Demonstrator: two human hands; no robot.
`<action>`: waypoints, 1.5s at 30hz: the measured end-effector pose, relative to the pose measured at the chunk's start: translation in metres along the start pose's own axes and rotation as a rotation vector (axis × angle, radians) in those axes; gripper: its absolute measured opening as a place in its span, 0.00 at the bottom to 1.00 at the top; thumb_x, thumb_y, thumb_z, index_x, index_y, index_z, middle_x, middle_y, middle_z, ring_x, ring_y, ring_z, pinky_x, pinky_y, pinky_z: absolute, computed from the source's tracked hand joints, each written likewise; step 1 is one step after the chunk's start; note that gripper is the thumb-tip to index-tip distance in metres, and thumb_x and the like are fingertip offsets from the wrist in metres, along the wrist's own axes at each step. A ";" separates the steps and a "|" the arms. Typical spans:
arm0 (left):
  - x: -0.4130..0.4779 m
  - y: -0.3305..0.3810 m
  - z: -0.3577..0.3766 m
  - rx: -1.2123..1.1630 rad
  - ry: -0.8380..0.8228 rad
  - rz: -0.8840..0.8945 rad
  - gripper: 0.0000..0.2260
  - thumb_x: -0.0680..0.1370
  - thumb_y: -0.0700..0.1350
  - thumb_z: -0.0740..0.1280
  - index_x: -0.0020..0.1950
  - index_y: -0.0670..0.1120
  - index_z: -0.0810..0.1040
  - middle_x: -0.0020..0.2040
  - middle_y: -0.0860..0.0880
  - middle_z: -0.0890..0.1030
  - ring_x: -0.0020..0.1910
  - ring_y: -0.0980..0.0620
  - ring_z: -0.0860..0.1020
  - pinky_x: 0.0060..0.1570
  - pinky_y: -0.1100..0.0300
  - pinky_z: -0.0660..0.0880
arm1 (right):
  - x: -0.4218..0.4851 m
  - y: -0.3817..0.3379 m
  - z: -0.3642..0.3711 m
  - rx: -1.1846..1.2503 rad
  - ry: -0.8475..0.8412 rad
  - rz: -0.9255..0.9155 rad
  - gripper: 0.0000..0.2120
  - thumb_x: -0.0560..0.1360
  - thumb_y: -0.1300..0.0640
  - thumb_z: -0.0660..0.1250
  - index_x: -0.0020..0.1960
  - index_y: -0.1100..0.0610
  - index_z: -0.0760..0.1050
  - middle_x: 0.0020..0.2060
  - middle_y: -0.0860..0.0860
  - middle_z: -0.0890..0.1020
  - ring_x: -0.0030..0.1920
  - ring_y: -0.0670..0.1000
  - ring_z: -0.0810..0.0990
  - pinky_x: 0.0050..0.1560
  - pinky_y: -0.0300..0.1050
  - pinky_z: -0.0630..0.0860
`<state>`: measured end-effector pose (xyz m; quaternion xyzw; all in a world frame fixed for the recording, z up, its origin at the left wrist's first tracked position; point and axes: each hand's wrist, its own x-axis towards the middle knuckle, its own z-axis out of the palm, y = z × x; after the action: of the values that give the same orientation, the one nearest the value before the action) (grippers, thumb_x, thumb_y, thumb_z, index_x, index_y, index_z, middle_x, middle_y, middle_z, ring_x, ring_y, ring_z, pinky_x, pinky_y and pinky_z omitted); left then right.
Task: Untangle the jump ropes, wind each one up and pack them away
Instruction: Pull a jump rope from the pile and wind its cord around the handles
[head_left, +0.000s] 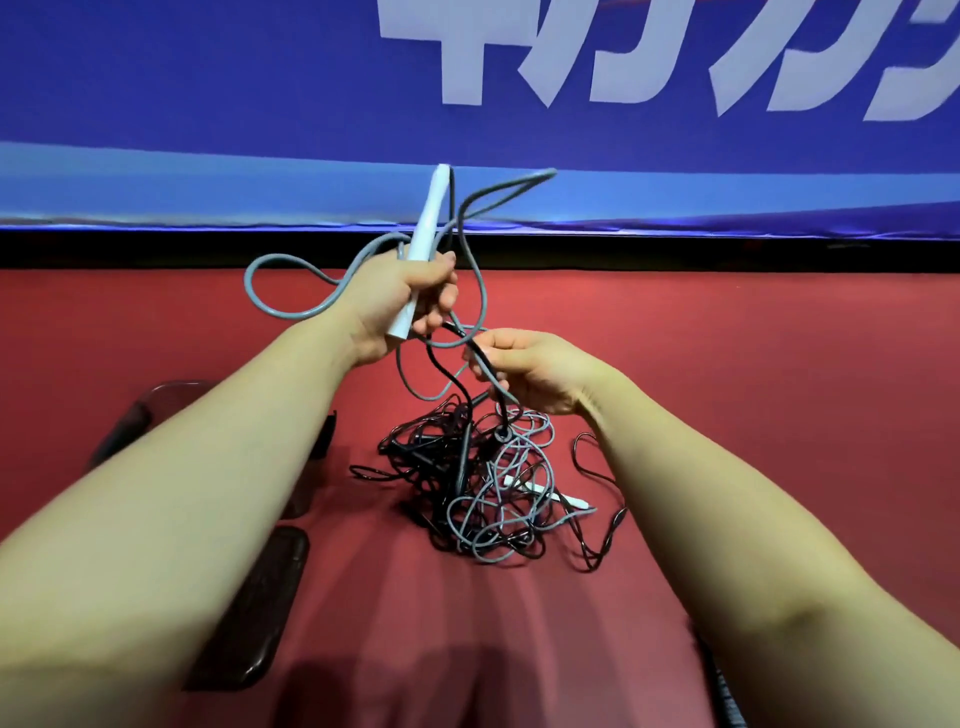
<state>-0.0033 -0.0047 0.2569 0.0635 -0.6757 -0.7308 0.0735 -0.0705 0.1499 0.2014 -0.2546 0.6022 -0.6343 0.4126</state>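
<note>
My left hand (410, 306) is raised and closed around a white jump-rope handle (427, 228) that points up and away. Grey rope (291, 312) loops out from this hand to the left and upward. Slightly lower and to the right, my right hand (524, 371) pinches black and grey strands (485, 364) that run down into the tangle. The tangled pile of black and grey ropes (488, 488) lies on the red floor (753, 364). A second white handle (566, 500) pokes out of the pile at its right side.
A blue banner with white lettering (260, 78) runs along the back, with a dark gap beneath it. Dark transparent containers (270, 582) sit on the floor under my left forearm. A dark object shows at the bottom right edge (727, 696).
</note>
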 end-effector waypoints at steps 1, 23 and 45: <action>-0.001 -0.002 -0.002 0.019 -0.017 -0.007 0.10 0.81 0.40 0.58 0.39 0.44 0.69 0.24 0.52 0.74 0.19 0.56 0.68 0.18 0.68 0.60 | -0.002 0.000 -0.001 -0.029 -0.020 0.006 0.09 0.79 0.67 0.55 0.45 0.60 0.73 0.26 0.44 0.77 0.25 0.39 0.69 0.27 0.29 0.65; -0.008 -0.002 -0.011 -0.076 -0.021 0.108 0.08 0.80 0.37 0.60 0.41 0.45 0.68 0.24 0.50 0.69 0.26 0.53 0.71 0.33 0.59 0.76 | -0.006 -0.017 -0.004 -0.499 -0.276 0.084 0.12 0.78 0.70 0.56 0.47 0.58 0.74 0.34 0.48 0.78 0.31 0.41 0.74 0.34 0.31 0.72; -0.014 0.012 -0.067 -0.551 0.348 -0.064 0.13 0.82 0.43 0.56 0.38 0.50 0.68 0.20 0.53 0.63 0.21 0.57 0.65 0.37 0.63 0.77 | -0.035 0.062 -0.113 -1.295 0.597 0.595 0.15 0.78 0.59 0.60 0.63 0.58 0.73 0.59 0.57 0.79 0.58 0.55 0.78 0.54 0.44 0.73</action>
<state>0.0234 -0.0688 0.2630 0.1863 -0.4275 -0.8663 0.1791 -0.1309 0.2458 0.1304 -0.0908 0.9820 -0.0599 0.1547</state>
